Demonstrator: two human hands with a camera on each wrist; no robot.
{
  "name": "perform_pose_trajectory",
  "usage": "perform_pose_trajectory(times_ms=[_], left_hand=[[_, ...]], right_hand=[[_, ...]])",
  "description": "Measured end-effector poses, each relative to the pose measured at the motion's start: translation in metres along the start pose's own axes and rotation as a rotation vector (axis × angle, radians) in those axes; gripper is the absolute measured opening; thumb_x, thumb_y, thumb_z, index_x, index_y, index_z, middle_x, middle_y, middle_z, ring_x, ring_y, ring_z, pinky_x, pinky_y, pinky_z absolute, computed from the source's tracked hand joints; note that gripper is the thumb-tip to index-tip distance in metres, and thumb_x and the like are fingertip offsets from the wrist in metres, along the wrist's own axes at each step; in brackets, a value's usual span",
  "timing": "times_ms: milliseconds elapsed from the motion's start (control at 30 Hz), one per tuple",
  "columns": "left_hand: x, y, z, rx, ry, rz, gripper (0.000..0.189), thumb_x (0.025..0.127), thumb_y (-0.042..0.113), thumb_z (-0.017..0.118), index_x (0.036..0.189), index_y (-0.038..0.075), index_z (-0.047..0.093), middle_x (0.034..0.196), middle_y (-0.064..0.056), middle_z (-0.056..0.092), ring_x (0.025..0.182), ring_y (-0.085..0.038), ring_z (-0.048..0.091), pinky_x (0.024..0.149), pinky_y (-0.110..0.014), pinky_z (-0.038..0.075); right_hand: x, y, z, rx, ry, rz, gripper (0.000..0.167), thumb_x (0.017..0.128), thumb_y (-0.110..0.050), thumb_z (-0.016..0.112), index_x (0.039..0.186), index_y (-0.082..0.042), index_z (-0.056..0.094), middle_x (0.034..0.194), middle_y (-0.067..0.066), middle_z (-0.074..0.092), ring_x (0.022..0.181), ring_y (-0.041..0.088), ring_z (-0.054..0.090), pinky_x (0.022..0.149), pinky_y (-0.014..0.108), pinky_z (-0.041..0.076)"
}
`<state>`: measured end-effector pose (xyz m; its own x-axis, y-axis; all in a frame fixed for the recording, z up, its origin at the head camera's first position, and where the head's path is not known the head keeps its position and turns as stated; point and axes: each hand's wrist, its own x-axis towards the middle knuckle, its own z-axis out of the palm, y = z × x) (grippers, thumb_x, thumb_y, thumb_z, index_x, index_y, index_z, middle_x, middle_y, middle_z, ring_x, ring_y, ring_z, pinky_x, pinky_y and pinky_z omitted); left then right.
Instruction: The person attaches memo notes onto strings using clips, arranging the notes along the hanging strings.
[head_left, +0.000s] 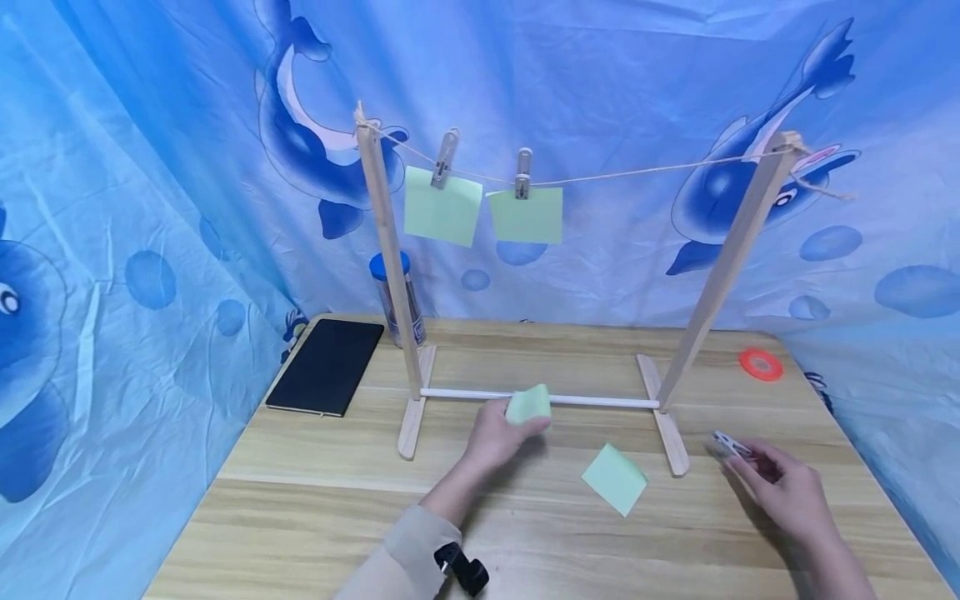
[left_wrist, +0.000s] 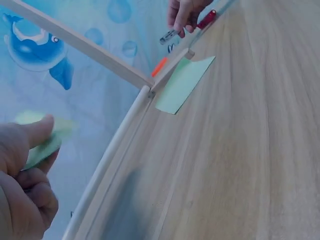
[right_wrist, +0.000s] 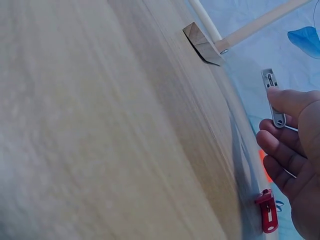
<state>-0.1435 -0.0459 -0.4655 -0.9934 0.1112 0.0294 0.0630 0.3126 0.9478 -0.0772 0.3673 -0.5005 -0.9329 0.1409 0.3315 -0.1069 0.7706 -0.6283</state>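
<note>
My left hand (head_left: 498, 433) pinches a pale green sticky note (head_left: 529, 404) between thumb and fingers, close to the stand's white crossbar (head_left: 600, 401). At the right, my right hand (head_left: 791, 492) holds a grey clothespin (right_wrist: 273, 100) by thumb and fingertips, beyond the stand's right foot. Another green sticky note (head_left: 615, 479) lies on the table between the hands. Two more notes, a left one (head_left: 442, 208) and a right one (head_left: 527, 218), hang from the string (head_left: 637, 173) by grey clothespins. A red clothespin (right_wrist: 268, 211) lies near my right hand, hidden in the head view.
The wooden stand's left post (head_left: 390, 258) and right post (head_left: 723, 275) carry the string. A black notebook (head_left: 326, 367) and a blue-lidded jar (head_left: 390, 287) are at the back left. A red tape roll (head_left: 761, 364) lies at the back right, before the blue curtain.
</note>
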Motion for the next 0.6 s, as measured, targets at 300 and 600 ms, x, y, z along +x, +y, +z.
perform_pose_trajectory(times_ms=[300,600], left_hand=[[0.000,-0.002,-0.001,-0.074,0.034,0.026,0.010,0.093,0.014,0.074,0.094,0.004,0.076,0.083,-0.003,0.074,0.070,-0.029,0.068,0.060,-0.030,0.058],[-0.024,0.000,0.020,0.758,-0.405,0.325,0.061,0.077,0.049,0.086,0.126,0.018,0.068,0.122,0.003,0.065,0.114,-0.016,0.059,0.102,-0.034,0.047]], right_hand=[[-0.001,0.001,0.001,-0.024,0.001,0.017,0.025,0.090,-0.013,0.078,0.109,0.002,0.072,0.085,0.012,0.071,0.067,-0.005,0.056,0.057,0.010,0.046],[-0.001,0.001,0.002,-0.034,0.000,0.010,0.027,0.089,-0.015,0.080,0.109,0.002,0.072,0.085,0.012,0.071,0.067,-0.005,0.054,0.055,0.011,0.044]])
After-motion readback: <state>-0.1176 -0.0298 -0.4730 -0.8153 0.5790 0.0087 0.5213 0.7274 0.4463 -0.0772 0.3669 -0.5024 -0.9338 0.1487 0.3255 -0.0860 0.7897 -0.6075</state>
